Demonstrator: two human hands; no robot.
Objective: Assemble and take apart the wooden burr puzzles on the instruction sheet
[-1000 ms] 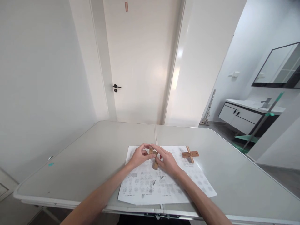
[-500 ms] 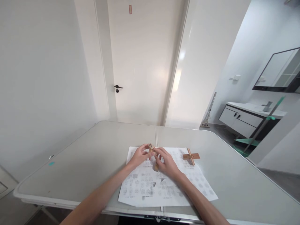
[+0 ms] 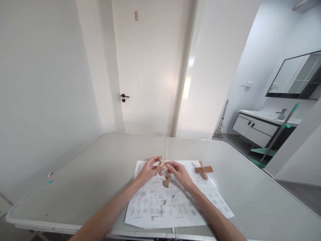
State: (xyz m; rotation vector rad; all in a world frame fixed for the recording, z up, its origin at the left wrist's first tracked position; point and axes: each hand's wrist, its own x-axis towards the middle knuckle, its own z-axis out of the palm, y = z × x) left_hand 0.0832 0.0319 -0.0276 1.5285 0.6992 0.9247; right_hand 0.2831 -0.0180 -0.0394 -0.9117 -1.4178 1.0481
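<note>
Above the middle of a printed paper sheet (image 3: 142,211), my two hands meet around small pieces of wood. My left hand (image 3: 148,171) is closed, its fingers and thumb on a light wooden block (image 3: 162,160) with dark marks on its face. From the other side my right hand (image 3: 179,172) pinches the lower part of the same wooden assembly, touching it with thumb and forefinger. How the pieces join is partly hidden by my fingers. Just beneath hangs or lies a darker wooden piece (image 3: 166,183); I cannot tell whether it touches the paper.
A wooden cross-shaped piece (image 3: 204,170), a flat slat with a round rod, lies at the sheet's right edge. The grey folding table (image 3: 95,180) has a seam down its middle. Behind it is a white door (image 3: 150,67); a washbasin cabinet (image 3: 254,129) stands at right.
My right fingers have shifted off the lower pieces, so the darker wooden piece beneath shows more. The marked block has turned slightly in my left hand. The view has tilted a little.
</note>
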